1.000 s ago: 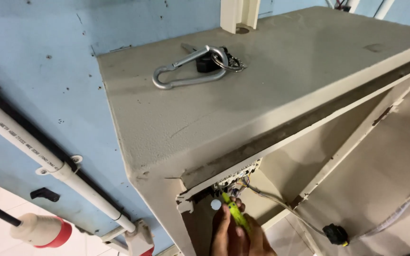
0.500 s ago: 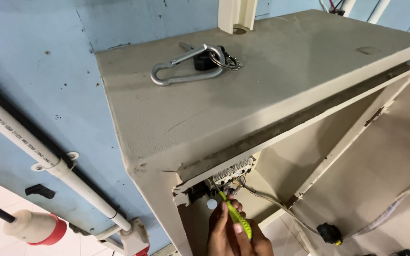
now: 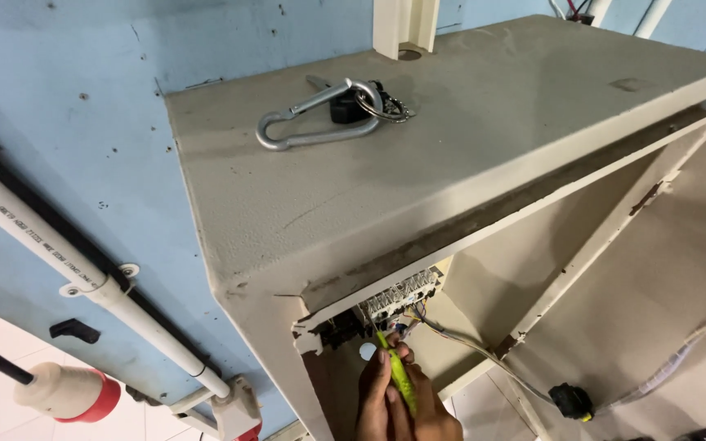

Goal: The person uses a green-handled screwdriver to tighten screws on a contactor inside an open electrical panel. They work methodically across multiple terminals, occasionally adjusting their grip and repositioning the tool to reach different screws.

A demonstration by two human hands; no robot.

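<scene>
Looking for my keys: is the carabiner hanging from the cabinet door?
No, the silver carabiner lies flat on the beige cabinet's top, clipped to a key ring.

The cabinet's top panel (image 3: 418,188) hides most of the terminal block (image 3: 400,296) beneath it, whose small parts are too fine to make out. Both hands (image 3: 406,400) are cut off by the bottom edge, so which is which cannot be told. The green tool's (image 3: 398,371) tip is hidden among the wires (image 3: 451,335). The carabiner (image 3: 312,122) hides part of the dark thing (image 3: 345,106) behind it.
</scene>
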